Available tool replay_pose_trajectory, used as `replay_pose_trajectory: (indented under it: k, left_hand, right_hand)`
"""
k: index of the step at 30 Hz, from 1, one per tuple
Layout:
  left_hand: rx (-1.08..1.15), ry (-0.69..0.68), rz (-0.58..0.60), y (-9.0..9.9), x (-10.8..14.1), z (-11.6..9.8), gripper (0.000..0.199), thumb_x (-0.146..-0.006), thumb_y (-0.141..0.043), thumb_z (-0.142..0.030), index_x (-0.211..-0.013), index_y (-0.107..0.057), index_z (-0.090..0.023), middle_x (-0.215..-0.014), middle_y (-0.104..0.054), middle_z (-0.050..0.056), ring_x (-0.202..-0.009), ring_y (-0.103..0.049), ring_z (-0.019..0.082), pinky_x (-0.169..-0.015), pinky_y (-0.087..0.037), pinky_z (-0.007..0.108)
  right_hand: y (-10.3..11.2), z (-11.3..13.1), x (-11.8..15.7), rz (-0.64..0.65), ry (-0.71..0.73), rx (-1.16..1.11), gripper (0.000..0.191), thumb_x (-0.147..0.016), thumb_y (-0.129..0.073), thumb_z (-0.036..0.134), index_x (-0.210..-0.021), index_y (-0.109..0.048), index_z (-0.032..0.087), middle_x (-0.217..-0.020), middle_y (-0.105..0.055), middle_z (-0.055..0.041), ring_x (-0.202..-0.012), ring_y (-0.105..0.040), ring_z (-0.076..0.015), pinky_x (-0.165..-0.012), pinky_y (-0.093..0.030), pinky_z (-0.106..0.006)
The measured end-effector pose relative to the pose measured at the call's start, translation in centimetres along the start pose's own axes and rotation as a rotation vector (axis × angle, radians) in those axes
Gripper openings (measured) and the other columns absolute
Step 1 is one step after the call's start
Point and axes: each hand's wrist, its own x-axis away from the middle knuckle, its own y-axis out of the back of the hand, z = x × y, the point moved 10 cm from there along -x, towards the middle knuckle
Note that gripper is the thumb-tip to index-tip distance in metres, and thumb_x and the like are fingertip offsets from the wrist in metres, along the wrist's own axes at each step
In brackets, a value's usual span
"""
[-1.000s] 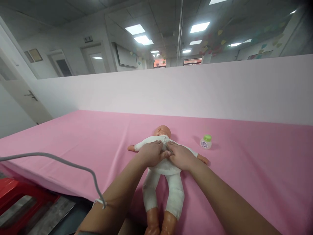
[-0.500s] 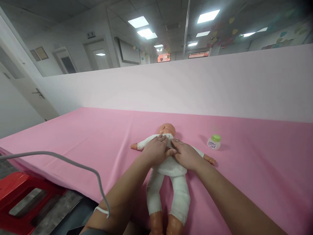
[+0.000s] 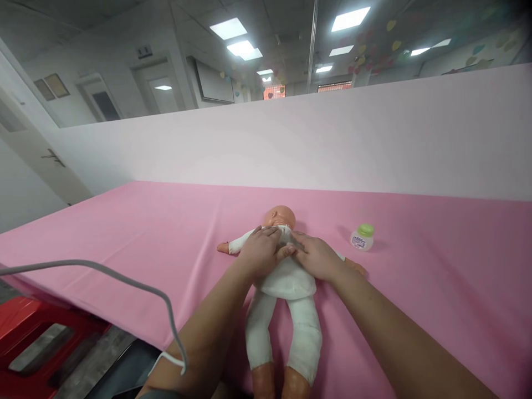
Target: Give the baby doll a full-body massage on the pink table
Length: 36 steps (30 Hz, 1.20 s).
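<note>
A baby doll (image 3: pixel 286 285) with a white cloth body lies on its back on the pink sheet (image 3: pixel 166 221). Its head points away from me and is turned to one side; its arms are spread. My left hand (image 3: pixel 262 252) rests flat on the left part of its chest, fingers stretched toward the neck. On the chest's right part lies my right hand (image 3: pixel 318 257), also flat with fingers extended. The thumbs come close together over the middle of the chest. Neither hand grips anything.
A small clear jar with a green lid (image 3: pixel 363 238) stands right of the doll. A grey cable (image 3: pixel 124 277) runs across the left to my forearm. Below the table's left edge is a red plastic stool (image 3: pixel 37 343). A white wall (image 3: pixel 291 144) with glass above closes off the back.
My hands have shifted slightly outward on the doll's chest, the left one a little to the left. The camera view has moved slightly; doll and jar lie as before.
</note>
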Motion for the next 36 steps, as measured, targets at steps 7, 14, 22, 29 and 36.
replay_pose_trajectory:
  k: [7,14,22,29,36]
  left_hand:
    - [0.028,0.025,0.075,-2.5,-0.7,1.7,0.075,-0.104,-0.03,-0.067,-0.156,-0.044,-0.014,-0.165,-0.043,0.015,-0.156,-0.035,0.029,-0.127,-0.024,0.045]
    - [0.08,0.022,0.117,-3.3,-0.4,2.1,0.077,-0.103,-0.034,-0.068,-0.158,-0.044,-0.015,-0.165,-0.043,0.014,-0.157,-0.033,0.027,-0.127,-0.024,0.044]
    - [0.242,0.159,-0.045,-1.1,1.5,4.2,0.064,-0.104,-0.037,-0.062,-0.147,-0.058,-0.02,-0.16,-0.052,0.009,-0.151,-0.042,0.027,-0.124,-0.034,0.042]
    - [0.237,0.505,-0.181,1.1,3.2,8.1,0.044,-0.1,-0.043,-0.052,-0.117,-0.072,-0.024,-0.122,-0.076,0.009,-0.114,-0.068,0.031,-0.097,-0.05,0.047]
    - [0.164,0.571,0.235,-2.7,4.5,10.2,0.081,-0.092,-0.025,-0.084,-0.075,-0.073,-0.022,-0.068,-0.073,0.012,-0.077,-0.073,0.034,-0.093,-0.047,0.056]
  right_hand:
    - [-2.0,-2.4,-0.7,0.032,-0.002,-0.035,0.068,-0.102,-0.05,0.043,-0.165,-0.033,0.026,-0.17,-0.036,-0.0043,-0.154,-0.038,-0.0262,-0.127,-0.028,-0.044]
    - [-2.8,-2.8,-0.8,0.047,0.033,-0.036,0.062,-0.104,-0.047,0.044,-0.163,-0.037,0.029,-0.168,-0.04,-0.0017,-0.154,-0.037,-0.0238,-0.127,-0.027,-0.043]
    - [-0.8,-2.5,-0.2,-0.041,-0.004,-0.051,0.058,-0.106,-0.04,0.055,-0.158,-0.047,0.029,-0.163,-0.049,-0.0013,-0.151,-0.043,-0.025,-0.124,-0.032,-0.043]
    - [1.7,-2.4,1.4,-0.071,-0.1,-0.009,0.043,-0.104,-0.044,0.043,-0.139,-0.066,0.033,-0.14,-0.07,0.0,-0.129,-0.064,-0.0278,-0.107,-0.049,-0.042]
    - [0.1,-0.1,2.9,0.012,-0.135,0.028,0.042,-0.104,-0.043,0.053,-0.128,-0.071,0.032,-0.127,-0.076,-0.0033,-0.118,-0.07,-0.0307,-0.099,-0.052,-0.043]
